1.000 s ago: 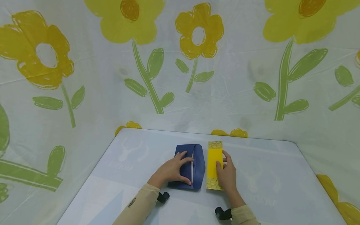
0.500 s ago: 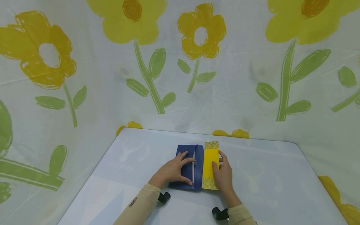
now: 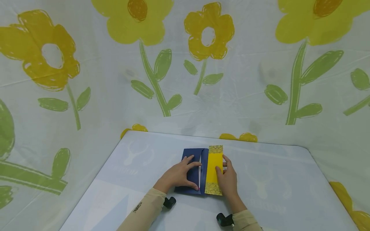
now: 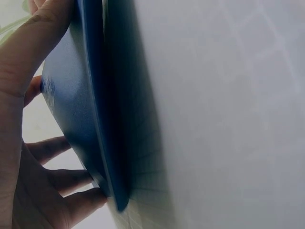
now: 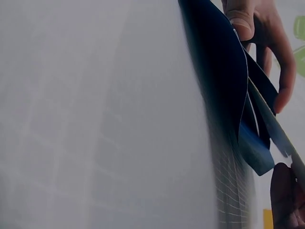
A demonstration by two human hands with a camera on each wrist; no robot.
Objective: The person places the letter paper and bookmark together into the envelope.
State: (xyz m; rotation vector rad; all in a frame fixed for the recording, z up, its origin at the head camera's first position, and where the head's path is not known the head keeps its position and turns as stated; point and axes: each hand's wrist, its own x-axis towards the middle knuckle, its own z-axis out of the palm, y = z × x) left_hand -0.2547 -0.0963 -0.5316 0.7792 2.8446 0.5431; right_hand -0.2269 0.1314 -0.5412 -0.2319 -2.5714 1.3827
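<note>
A dark blue envelope (image 3: 192, 175) lies on the table with its flap open to the right. A pale strip shows in its mouth. My left hand (image 3: 177, 174) holds it, thumb and index finger spread along the mouth; in the left wrist view the other fingers touch the envelope (image 4: 81, 100). My right hand (image 3: 228, 179) pinches a yellow card (image 3: 213, 168) with glittery gold bands at both ends by its right edge. The card overlaps the envelope's flap. In the right wrist view the card's edge (image 5: 274, 121) meets the envelope's opening; how far in it reaches cannot be told.
The white table (image 3: 268, 179) bears faint printed patterns. Behind it hangs a pale curtain (image 3: 240, 106) with yellow flowers. A small black camera (image 3: 224, 220) sits at the right wrist, another (image 3: 169, 202) at the left.
My right hand has moved left with the yellow card, from beside the envelope to over its flap. My left hand has stayed on the envelope.
</note>
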